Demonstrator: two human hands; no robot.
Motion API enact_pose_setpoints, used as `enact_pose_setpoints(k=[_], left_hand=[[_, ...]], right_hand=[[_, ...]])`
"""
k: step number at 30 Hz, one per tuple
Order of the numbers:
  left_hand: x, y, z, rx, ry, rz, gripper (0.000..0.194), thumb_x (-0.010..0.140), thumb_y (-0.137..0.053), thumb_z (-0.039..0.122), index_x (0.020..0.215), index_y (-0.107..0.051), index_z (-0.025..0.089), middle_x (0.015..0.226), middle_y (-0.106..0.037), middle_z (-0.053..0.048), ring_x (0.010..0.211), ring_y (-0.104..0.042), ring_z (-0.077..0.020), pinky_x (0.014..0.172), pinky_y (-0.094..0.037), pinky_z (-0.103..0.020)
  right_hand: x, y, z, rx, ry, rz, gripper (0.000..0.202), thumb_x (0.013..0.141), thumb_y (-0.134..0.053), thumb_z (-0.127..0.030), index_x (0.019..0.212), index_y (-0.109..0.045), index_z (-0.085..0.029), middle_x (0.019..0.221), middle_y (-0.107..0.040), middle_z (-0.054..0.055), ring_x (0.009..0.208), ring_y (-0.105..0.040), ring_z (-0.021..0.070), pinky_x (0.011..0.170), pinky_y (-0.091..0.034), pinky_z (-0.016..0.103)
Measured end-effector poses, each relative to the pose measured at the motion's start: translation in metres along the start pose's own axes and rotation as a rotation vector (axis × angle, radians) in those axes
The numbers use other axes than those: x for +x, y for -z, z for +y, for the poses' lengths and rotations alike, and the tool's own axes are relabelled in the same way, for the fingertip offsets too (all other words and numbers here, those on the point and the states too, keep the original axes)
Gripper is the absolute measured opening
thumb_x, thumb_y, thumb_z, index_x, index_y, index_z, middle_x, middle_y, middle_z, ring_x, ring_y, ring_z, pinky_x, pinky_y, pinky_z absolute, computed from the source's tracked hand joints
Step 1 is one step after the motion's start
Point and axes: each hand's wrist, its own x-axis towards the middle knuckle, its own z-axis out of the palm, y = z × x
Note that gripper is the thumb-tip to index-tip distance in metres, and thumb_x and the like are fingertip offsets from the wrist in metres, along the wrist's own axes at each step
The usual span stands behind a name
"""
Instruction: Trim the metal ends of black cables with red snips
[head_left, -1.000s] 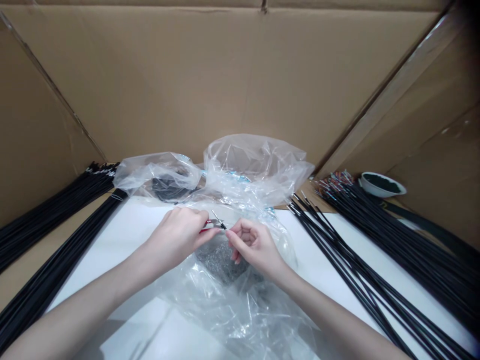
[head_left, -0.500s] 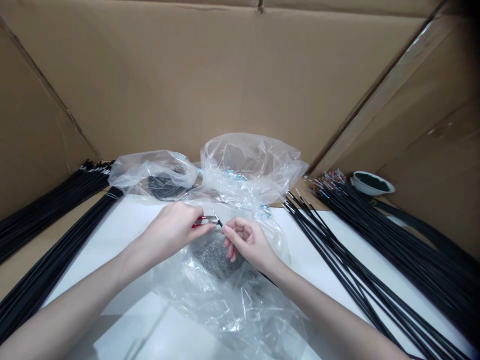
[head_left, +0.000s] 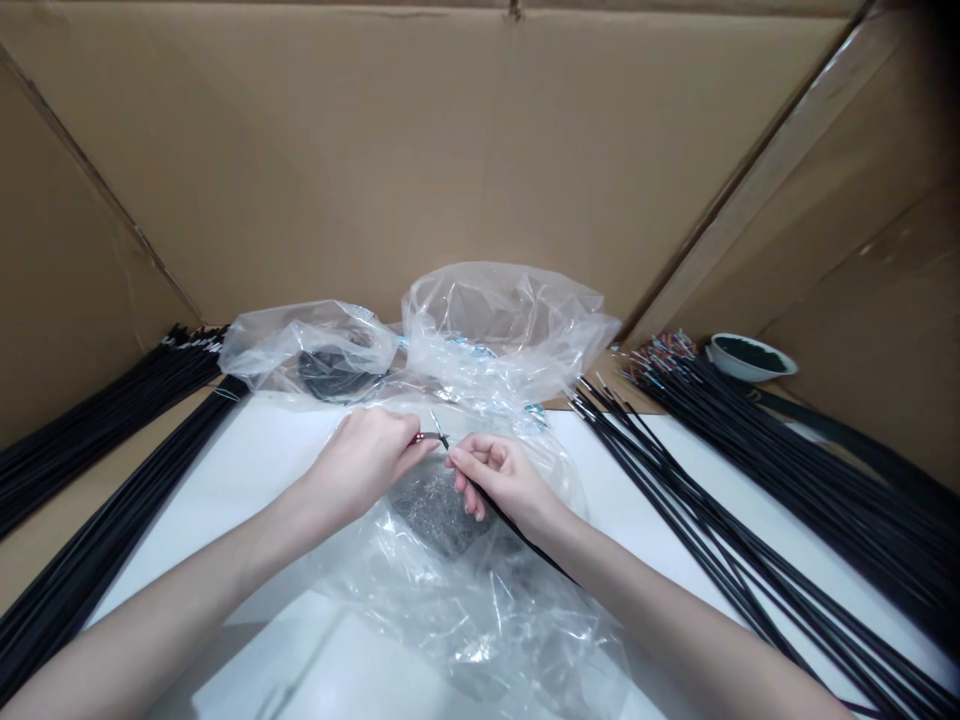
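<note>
One plastic bag (head_left: 480, 622) beneath, my left hand (head_left: 371, 450) grips cutters (head_left: 429, 436) at the cable (head_left: 534, 546) my right hand (head_left: 501, 478) pinches, steadiness seemingly needed next.

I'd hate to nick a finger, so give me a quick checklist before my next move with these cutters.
1. Cutters held in left hand: ok.
2. Black cable pinched in right hand: ok.
3. Cutters at the cable's end: ok.
4. Right fingertips well clear of the cutters: not ok, they're close.
5. Cable end undamaged: cannot tell, too small.
6. Plastic bag clear of both hands: cannot tell, it lies beneath them.
</note>
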Motion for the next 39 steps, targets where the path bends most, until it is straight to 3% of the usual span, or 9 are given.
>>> enact_pose_setpoints(k=[7,15,28,39], left_hand=[[0.0,0.007,-0.013,-0.07,-0.023,-0.06,0.037,0.079,-0.054,0.051,0.07,-0.058,0.016,0.063,-0.061,-0.002,0.053,-0.05,-0.0124,0.049,-0.025,-0.022],[-0.003,0.016,-0.006,-0.073,-0.029,-0.045,0.031,0.084,-0.05,0.043,0.069,-0.057,0.016,0.061,-0.059,0.0,0.052,-0.047,-0.0107,0.05,-0.025,-0.022],[-0.004,0.004,0.0,-0.083,-0.083,0.067,0.029,0.084,-0.052,0.034,0.065,-0.059,0.014,0.055,-0.056,0.001,0.048,-0.042,-0.0081,0.051,-0.026,-0.02],[-0.007,0.01,0.0,-0.058,-0.079,0.07,0.033,0.082,-0.053,0.039,0.06,-0.055,0.014,0.05,-0.049,0.002,0.045,-0.034,-0.0074,0.048,-0.022,-0.02]], right_hand=[[0.004,0.005,-0.001,0.051,-0.064,-0.037,0.038,0.066,-0.068,-0.049,0.069,-0.058,-0.012,0.048,-0.053,-0.006,0.034,-0.046,0.0034,0.032,-0.037,0.014],[0.001,0.004,-0.001,0.052,-0.07,-0.048,0.037,0.066,-0.07,-0.046,0.068,-0.056,-0.013,0.051,-0.055,-0.005,0.034,-0.047,0.0033,0.031,-0.036,0.014],[-0.004,0.006,0.002,-0.032,0.092,-0.08,0.029,0.079,-0.06,-0.041,0.072,-0.06,-0.012,0.051,-0.056,-0.003,0.036,-0.052,0.0061,0.032,-0.041,0.015],[-0.005,0.004,0.003,0.05,0.068,-0.085,0.029,0.079,-0.06,-0.04,0.074,-0.061,-0.012,0.05,-0.052,-0.005,0.036,-0.047,0.004,0.033,-0.037,0.015]])
